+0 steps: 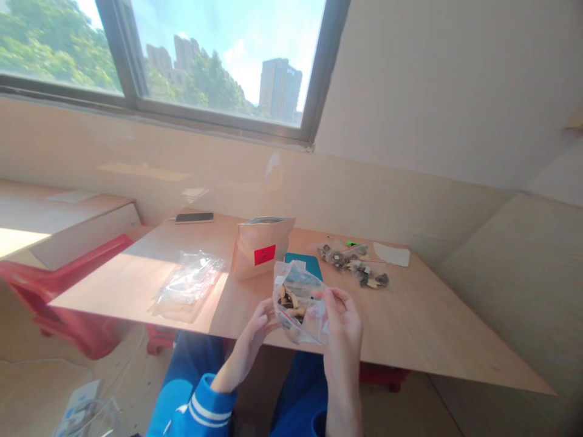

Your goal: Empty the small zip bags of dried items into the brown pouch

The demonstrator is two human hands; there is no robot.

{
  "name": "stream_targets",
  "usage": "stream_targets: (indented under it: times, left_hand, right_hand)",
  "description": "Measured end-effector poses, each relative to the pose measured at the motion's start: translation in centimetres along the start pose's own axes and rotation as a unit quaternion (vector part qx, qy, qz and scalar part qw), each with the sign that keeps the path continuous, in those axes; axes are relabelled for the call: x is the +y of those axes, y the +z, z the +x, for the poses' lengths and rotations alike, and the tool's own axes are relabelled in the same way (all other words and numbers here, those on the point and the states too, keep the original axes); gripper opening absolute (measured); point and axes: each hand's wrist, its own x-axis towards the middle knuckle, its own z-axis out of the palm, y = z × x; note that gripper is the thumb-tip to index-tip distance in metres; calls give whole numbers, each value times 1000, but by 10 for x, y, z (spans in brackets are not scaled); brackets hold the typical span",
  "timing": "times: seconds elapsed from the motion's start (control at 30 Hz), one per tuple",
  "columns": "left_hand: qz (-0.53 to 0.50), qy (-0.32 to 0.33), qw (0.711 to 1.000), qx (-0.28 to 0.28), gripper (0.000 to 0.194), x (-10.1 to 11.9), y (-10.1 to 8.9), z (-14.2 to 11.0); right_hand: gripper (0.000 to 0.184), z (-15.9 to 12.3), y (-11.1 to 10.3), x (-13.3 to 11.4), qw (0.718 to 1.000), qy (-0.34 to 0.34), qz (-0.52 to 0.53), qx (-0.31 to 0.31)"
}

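Observation:
Over the table's front edge, a clear zip bag [300, 303] with dark and pale dried slices in it is held between my two hands. My left hand [260, 323] has its fingers closed on the bag's left side. On the right side, my right hand [342, 312] pinches the plastic, with the thumb toward me. Just behind stands a brown paper pouch [246, 246] with a red label, its top gaping. A teal flat item [310, 264] lies partly hidden behind the bag.
Several filled clear bags [350, 265] lie at the right back, near a white paper [392, 254]. Flat clear plastic bags [189, 282] rest on the table's left, a phone [194, 217] behind them. A red stool [68, 291] stands left of the table [432, 328].

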Motion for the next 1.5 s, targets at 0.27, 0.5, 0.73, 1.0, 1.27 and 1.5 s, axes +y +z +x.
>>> stream_targets:
  times: [0.27, 0.5, 0.73, 1.0, 1.27, 1.5]
  left_hand:
    - [29, -29, 990, 138, 48, 8, 9, 5]
    - [118, 29, 986, 115, 41, 26, 6, 6]
    - [151, 23, 987, 56, 48, 23, -2, 5]
    - [171, -7, 984, 53, 40, 19, -8, 6]
    - [162, 17, 983, 88, 36, 15, -6, 9]
    - [168, 12, 981, 92, 37, 21, -3, 8]
  right_hand:
    - [40, -5, 0, -2, 978, -170, -109, -44]
    - [24, -16, 2, 1, 912, -174, -238, -284]
    - [43, -6, 1, 25, 919, -128, -276, -251]
    - [44, -2, 4, 20, 933, -38, -218, -283]
    - [41, 1, 4, 22, 944, -29, -209, -254]
    - [40, 4, 5, 27, 954, -12, -211, -212]
